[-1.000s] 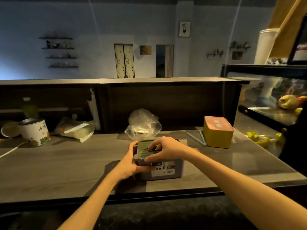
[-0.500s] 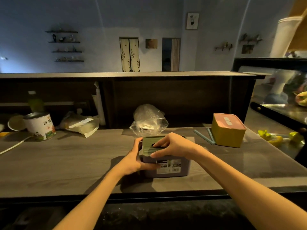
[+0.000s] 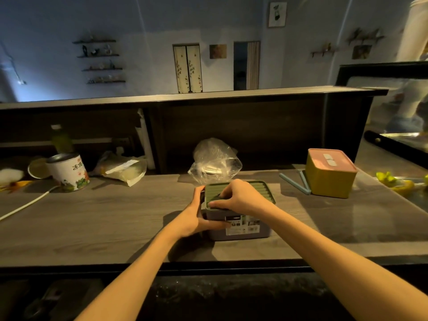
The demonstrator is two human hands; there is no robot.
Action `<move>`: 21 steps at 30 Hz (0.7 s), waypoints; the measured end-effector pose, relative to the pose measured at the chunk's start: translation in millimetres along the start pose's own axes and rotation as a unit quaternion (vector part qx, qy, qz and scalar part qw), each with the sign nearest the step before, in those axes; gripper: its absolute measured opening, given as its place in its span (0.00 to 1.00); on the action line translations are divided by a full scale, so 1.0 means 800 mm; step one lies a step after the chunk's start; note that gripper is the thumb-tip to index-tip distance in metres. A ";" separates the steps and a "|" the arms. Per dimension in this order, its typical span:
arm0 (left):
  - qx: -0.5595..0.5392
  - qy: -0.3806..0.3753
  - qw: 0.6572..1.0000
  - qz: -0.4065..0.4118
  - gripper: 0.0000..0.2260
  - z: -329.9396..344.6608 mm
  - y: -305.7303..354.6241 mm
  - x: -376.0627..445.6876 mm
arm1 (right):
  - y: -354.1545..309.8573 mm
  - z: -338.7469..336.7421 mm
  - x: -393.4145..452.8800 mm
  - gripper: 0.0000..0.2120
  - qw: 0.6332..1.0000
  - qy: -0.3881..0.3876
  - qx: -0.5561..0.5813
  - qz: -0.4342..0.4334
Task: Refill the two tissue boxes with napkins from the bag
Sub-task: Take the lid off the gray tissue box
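Little is changing here: the green lid is still sitting on the grey tissue box, tilted a touch more at its left edge. The right hand is curling over that lid, fingers gripping its left rim, while the left hand is clasping the box's left side. The box is standing mid-bench; the clear napkin bag is sitting just behind it, the yellow tissue box well off to the right.
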State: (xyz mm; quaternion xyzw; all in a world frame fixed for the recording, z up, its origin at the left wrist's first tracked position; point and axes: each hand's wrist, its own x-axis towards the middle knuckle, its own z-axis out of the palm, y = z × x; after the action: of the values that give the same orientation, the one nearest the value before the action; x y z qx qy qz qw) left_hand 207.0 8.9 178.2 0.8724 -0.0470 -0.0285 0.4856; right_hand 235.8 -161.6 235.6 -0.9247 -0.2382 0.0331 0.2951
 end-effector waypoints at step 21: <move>-0.009 -0.012 1.000 -0.010 0.50 -0.004 -0.003 0.000 | -0.015 -0.072 0.004 0.16 0.990 0.110 0.087 -0.017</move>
State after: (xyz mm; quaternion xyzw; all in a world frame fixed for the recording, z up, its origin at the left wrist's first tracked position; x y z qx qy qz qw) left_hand 207.2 13.0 177.6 0.8679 -0.0437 -0.0445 0.4927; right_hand 245.4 -182.2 290.2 -0.8896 -0.2161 -0.0531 0.3989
